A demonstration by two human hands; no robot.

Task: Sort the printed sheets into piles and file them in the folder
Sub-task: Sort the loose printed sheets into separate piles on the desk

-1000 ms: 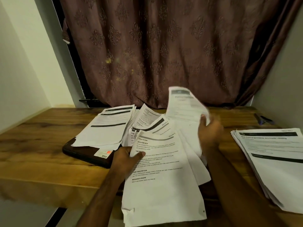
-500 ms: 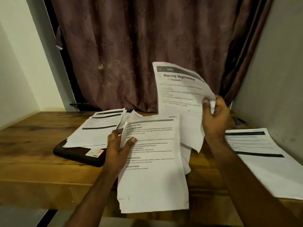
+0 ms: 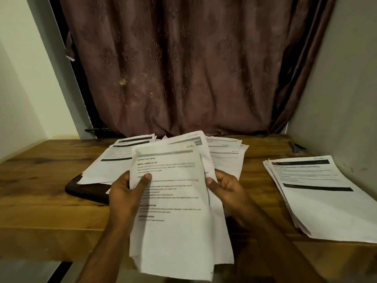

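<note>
A held bundle of printed sheets (image 3: 173, 201) occupies the near centre, raised over the near edge of the wooden table (image 3: 40, 180), its top sheet headed by a grey bar and several lines of blurred text; the lower edge of the bundle hangs past the table's near edge. The left hand (image 3: 126, 193) grips the bundle's left edge, thumb curled over the printed face and fingers behind. The right hand (image 3: 226, 186) holds the right edge, thumb on the front and fingers curled loosely beneath the sheets; how many sheets it holds cannot be told. Behind the bundle, toward the far centre, a fanned spread of sheets (image 3: 224, 154) lies on the table, overlapping at differing angles. To its left a left pile (image 3: 116, 160) rests partly on a dark folder (image 3: 85, 188), whose rounded near-left corner projects from under the paper. At the right, well apart from the hands, a squared right pile (image 3: 318, 193) lies with its right edge near the wall (image 3: 346, 88). A small dark object (image 3: 296, 148), too small to identify, lies at the far right. Bare wood shows between the held bundle and the right pile, and across the table's left part. A brown patterned curtain (image 3: 183, 68) hangs along the far edge.
</note>
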